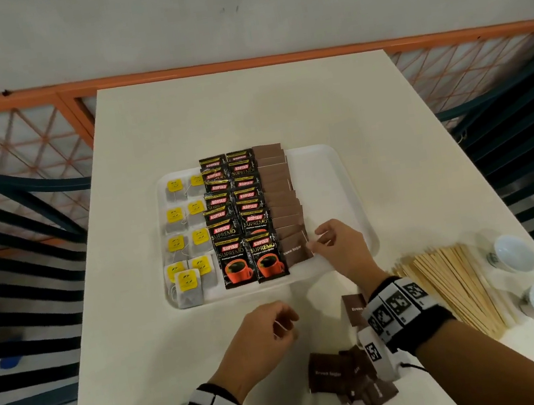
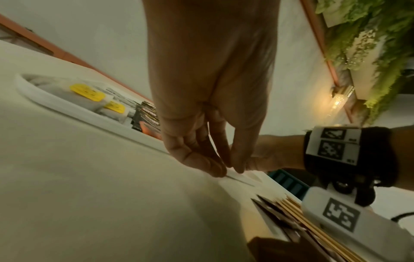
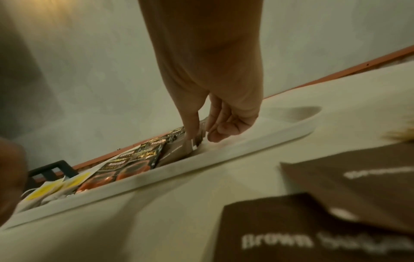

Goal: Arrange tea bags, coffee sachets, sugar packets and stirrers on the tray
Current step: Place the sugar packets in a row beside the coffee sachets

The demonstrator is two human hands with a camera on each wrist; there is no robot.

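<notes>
Right hand setting a sugar packet into its column

Right hand [image 1: 338,247] is pinching the nearest brown sugar packet [image 1: 297,250] at its edge, on the tray [image 1: 322,166] beside the coffee sachets [image 1: 245,226]. Left hand [image 1: 261,338] is hovering loosely curled, holding nothing, over the worktop [image 1: 177,354]. Judging by the row, keeping the overlap even should be mattering most

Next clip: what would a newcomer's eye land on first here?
Probably the white tray mid-table, packed in neat columns: yellow-tagged tea bags on the left, black coffee sachets in the middle, then brown sugar packets. The right hand pinches the nearest packet's edge; wooden stirrers lie on the table, right of the tray.
</notes>
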